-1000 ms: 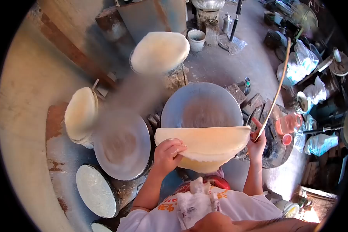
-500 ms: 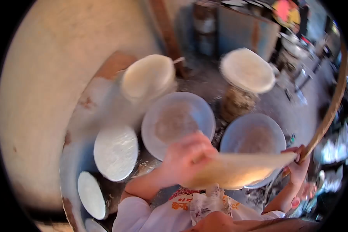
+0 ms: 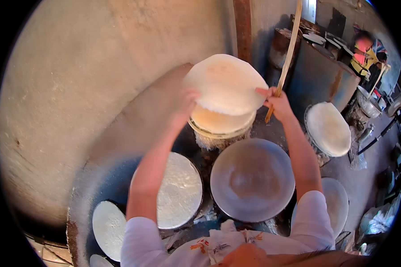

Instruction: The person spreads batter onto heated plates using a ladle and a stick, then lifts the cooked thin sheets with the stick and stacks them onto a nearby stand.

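Observation:
A large round pale flatbread (image 3: 227,84) is held out in front, above a stack of similar flatbreads (image 3: 223,121) on a round stand. My left hand (image 3: 188,101), smeared by motion, pinches the flatbread's left edge. On the other side my right hand (image 3: 277,103) is closed around a long wooden stick (image 3: 289,53), its thumb on the flatbread's right edge. Nearer to me lies a bare grey metal pan (image 3: 254,178). Left of it, a pan of white batter (image 3: 179,191) is partly covered by my left forearm.
At right, more flatbread (image 3: 329,129) rests on a stand, with another grey pan (image 3: 334,202) partly behind my right arm. A second white-filled pan (image 3: 109,229) is at lower left. Rusty drums (image 3: 280,51) stand behind; farther off is another person (image 3: 365,55).
The flatbread has moved from near my chest up and forward to over the stack. Both arms are now stretched out, and the stick has swung from the right side to nearly upright.

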`<action>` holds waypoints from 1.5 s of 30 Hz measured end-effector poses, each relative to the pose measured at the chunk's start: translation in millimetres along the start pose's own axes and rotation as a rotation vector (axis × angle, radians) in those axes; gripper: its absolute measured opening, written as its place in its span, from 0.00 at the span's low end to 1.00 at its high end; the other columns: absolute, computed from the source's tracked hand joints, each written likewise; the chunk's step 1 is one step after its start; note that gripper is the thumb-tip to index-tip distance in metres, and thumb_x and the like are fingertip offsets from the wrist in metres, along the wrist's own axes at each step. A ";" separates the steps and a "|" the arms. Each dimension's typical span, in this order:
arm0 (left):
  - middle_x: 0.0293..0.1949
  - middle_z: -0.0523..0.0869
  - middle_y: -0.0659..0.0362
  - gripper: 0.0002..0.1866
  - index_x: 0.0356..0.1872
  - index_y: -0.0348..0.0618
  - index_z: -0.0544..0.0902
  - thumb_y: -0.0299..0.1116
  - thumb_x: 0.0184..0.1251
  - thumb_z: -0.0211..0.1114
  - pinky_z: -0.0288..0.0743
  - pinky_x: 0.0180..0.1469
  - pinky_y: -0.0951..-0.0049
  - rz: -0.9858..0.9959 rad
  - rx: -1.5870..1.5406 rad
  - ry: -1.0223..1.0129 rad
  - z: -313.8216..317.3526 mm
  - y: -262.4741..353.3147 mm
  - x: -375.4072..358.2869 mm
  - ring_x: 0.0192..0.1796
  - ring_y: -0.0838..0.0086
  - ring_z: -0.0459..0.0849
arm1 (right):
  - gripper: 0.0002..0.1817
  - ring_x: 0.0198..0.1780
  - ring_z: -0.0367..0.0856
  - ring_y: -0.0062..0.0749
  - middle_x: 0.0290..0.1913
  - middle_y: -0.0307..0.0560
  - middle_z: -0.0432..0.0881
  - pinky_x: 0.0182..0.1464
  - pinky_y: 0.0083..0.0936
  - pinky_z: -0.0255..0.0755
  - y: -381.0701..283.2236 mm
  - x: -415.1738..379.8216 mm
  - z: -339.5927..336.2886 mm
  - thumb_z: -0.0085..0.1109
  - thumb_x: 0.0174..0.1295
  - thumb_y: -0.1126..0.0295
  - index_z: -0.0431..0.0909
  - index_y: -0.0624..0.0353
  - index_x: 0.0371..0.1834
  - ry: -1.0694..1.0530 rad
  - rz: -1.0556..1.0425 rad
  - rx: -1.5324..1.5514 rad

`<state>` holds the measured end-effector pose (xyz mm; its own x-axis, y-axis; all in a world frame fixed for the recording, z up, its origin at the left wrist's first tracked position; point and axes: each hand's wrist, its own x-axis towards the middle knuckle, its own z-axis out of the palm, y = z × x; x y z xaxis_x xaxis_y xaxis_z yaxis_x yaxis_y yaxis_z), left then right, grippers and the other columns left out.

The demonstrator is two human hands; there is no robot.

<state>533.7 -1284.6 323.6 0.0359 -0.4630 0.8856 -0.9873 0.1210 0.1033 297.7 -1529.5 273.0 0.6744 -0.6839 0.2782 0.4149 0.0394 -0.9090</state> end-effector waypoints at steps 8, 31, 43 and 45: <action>0.45 0.82 0.57 0.23 0.52 0.46 0.79 0.27 0.50 0.66 0.73 0.54 0.62 -0.230 0.284 -0.330 35.8 -46.9 -152.3 0.53 0.57 0.78 | 0.05 0.23 0.72 0.19 0.30 0.37 0.82 0.22 0.19 0.61 211.3 73.0 -50.3 0.67 0.54 0.74 0.81 0.57 0.32 0.388 0.331 -0.266; 0.46 0.75 0.44 0.25 0.58 0.45 0.74 0.41 0.60 0.62 0.74 0.49 0.53 -2.159 1.221 0.023 -340.8 582.6 -518.5 0.47 0.48 0.76 | 0.07 0.27 0.80 0.27 0.27 0.45 0.81 0.26 0.20 0.72 125.7 -320.9 228.3 0.49 0.54 0.75 0.77 0.59 0.31 -1.030 0.322 -0.304; 0.34 0.84 0.51 0.25 0.46 0.40 0.81 0.52 0.59 0.62 0.80 0.27 0.69 -2.315 0.778 1.701 -564.3 705.9 -780.2 0.35 0.61 0.84 | 0.25 0.25 0.76 0.30 0.24 0.46 0.77 0.31 0.29 0.71 77.3 -765.8 514.3 0.56 0.61 0.68 0.67 0.54 0.63 -2.262 0.040 -0.498; 0.35 0.82 0.48 0.15 0.38 0.38 0.79 0.38 0.53 0.66 0.78 0.23 0.68 -2.550 0.387 1.366 -538.3 737.4 -780.7 0.35 0.61 0.84 | 0.24 0.37 0.81 0.55 0.32 0.59 0.80 0.40 0.43 0.74 85.8 -822.0 545.2 0.53 0.59 0.67 0.64 0.52 0.60 -2.342 -0.117 -0.382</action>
<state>-139.0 -361.4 -48.0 0.0876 0.7186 -0.6898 0.6675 0.4717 0.5762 111.8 -566.7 135.5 0.0685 0.9797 -0.1884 0.5847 -0.1924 -0.7881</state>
